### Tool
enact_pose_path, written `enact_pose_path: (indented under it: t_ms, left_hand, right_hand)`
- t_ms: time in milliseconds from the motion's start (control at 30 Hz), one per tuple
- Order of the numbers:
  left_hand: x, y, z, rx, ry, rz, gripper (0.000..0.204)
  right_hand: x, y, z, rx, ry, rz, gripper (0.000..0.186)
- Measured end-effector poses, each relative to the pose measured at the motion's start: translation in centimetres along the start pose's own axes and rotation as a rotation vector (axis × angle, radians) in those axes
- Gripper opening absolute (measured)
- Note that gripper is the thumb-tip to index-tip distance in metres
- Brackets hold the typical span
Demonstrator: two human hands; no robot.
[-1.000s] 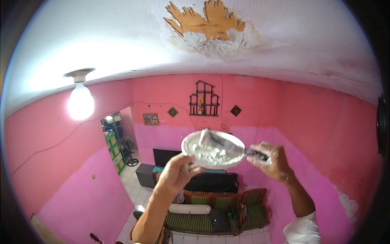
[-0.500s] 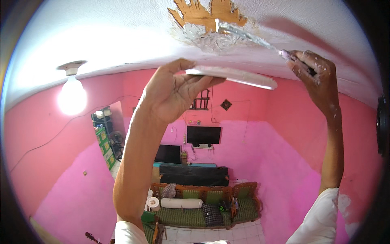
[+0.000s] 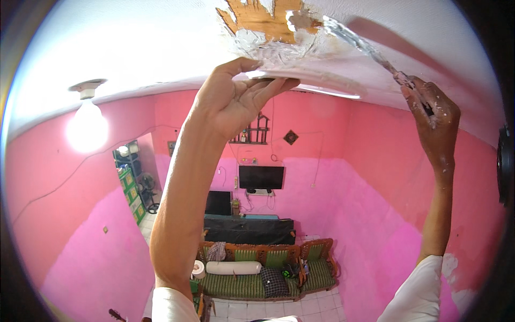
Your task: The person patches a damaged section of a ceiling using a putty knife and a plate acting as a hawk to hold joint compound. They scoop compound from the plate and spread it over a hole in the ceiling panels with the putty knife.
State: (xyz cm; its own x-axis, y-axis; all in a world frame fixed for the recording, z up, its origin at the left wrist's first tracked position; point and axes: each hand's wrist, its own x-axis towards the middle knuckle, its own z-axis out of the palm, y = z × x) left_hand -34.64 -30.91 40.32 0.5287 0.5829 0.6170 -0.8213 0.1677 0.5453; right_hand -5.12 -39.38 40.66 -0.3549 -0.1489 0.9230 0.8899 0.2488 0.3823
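Both my arms are raised toward a white ceiling. In my left hand (image 3: 230, 99) a white plate (image 3: 322, 81) is gripped by its near edge, thumb on top and fingers beneath. My right hand (image 3: 433, 110) is wrapped round the handle of a putty knife (image 3: 365, 47) smeared with white paste. Its blade end is at the ceiling, by the right side of a bare brown wooden patch (image 3: 263, 20) with jagged edges. Grey-white filler (image 3: 279, 51) spreads along the patch's near side. White specks dot my right hand.
A lit bulb (image 3: 87, 126) hangs from the ceiling at the left. Far below stand a green-cushioned wooden sofa (image 3: 236, 285), a wall-mounted television (image 3: 261, 177) and a black-covered long object (image 3: 252, 231). Pink walls surround the room. A black round object (image 3: 504, 166) is at the right edge.
My right hand and the putty knife have moved right. White paste now covers part of the wood's right side. The plate has risen slightly closer to the ceiling.
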Motion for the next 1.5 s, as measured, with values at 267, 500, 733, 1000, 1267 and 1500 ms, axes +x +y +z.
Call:
enact_pose_path:
  t_ms: [267, 500, 733, 1000, 1267, 1500]
  left_hand:
    - [-0.2, 0.3, -3.2, -0.064, 0.023, -0.012, 0.06]
    - [-0.1, -0.3, -2.6, -0.01, -0.022, -0.007, 0.059]
    - [0.6, -0.8, -2.8, -0.034, -0.022, -0.029, 0.059]
    - [1.6, -1.4, -3.8, 0.001, 0.055, -0.019, 0.06]
    - [3.2, -2.2, -4.1, -0.001, 0.04, -0.008, 0.058]
    - [4.3, -3.6, -5.3, -0.02, 0.119, -0.042, 0.055]
  right_hand:
    - [0.5, -2.1, 4.4, 0.032, -0.027, -0.087, 0.022]
    - [1.2, -0.3, 3.2, -0.052, 0.098, -0.164, 0.018]
    - [-1.0, 1.0, 1.3, 0.066, 0.0, 0.059, 0.02]
    - [0.9, 3.0, 5.9, 0.094, 0.006, -0.015, 0.03]
    - [-1.0, 4.8, 4.8, -0.114, 0.122, -0.053, 0.025]
    - [-3.3, 3.2, 5.5, -0.163, 0.074, -0.107, 0.021]
